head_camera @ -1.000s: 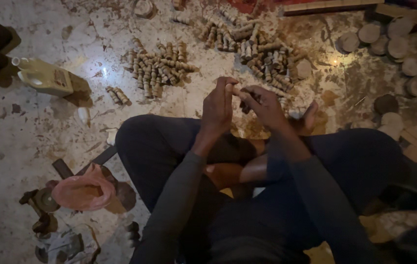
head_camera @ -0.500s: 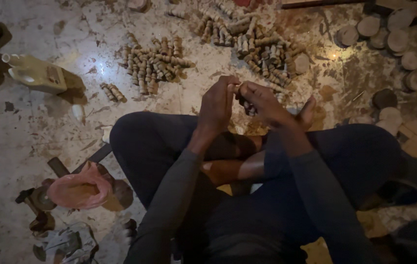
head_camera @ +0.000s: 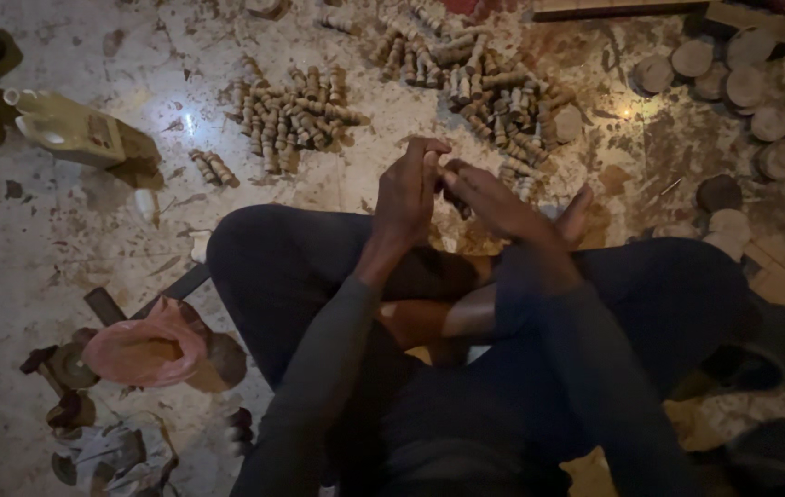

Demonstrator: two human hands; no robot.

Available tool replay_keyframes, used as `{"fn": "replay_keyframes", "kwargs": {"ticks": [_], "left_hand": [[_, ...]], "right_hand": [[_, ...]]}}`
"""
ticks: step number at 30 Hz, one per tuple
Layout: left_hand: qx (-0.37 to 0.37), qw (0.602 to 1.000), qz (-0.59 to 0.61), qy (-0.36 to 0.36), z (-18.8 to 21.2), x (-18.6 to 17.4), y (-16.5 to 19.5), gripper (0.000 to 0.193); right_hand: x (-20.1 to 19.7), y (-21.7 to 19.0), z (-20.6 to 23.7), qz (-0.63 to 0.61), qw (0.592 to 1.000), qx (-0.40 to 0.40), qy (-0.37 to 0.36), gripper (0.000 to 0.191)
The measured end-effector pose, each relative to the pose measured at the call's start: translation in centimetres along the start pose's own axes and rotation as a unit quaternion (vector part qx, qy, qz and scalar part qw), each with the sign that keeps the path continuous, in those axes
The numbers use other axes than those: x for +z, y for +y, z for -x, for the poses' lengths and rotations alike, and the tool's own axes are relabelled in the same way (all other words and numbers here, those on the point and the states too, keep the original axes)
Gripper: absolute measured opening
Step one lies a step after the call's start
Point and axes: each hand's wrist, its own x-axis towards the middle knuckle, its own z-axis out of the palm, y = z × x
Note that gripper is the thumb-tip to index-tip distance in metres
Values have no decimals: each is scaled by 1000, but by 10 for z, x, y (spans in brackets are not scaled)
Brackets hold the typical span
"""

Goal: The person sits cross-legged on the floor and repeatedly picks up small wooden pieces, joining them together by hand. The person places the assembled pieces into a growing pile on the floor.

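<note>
I sit cross-legged on a stained floor with both hands raised over my knees. My left hand (head_camera: 408,195) and my right hand (head_camera: 492,201) meet fingertip to fingertip around a small pale cylindrical piece (head_camera: 433,164) pinched between them; most of it is hidden by the fingers. Just beyond the hands lie two heaps of similar short tan cylindrical pieces, one at the left (head_camera: 293,114) and a larger one at the right (head_camera: 489,81). Two loose pieces (head_camera: 213,168) lie apart, further left.
A cream plastic jug (head_camera: 70,129) lies on its side at the far left. A pink plastic bag (head_camera: 144,348) sits by my left knee, with scraps below it. Round wooden discs (head_camera: 744,85) are spread at the top right. A wooden plank (head_camera: 623,9) runs along the top edge.
Both hands stay joined at the fingertips over my knees and shift only slightly. The view has drifted a little; the heaps and the jug have not moved.
</note>
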Motion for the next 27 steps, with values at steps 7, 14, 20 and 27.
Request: {"fn": "replay_keyframes", "kwargs": {"ticks": [7,14,20,27], "left_hand": [[-49,999,12,-10,-1,7,1,42],[-38,998,37,12,1,7,-3,41],[-42,999,-10,-30,-4,3,0,36],[-11,999,32,23,2,21,-19,40]], "right_hand": [[9,-6,14,221,960,-106,135,19],[3,2,8,169,981,-3,93,22],[-3,12,3,-8,999,-39,29,24],[7,-17,16,381,882,-204,187,17]]}}
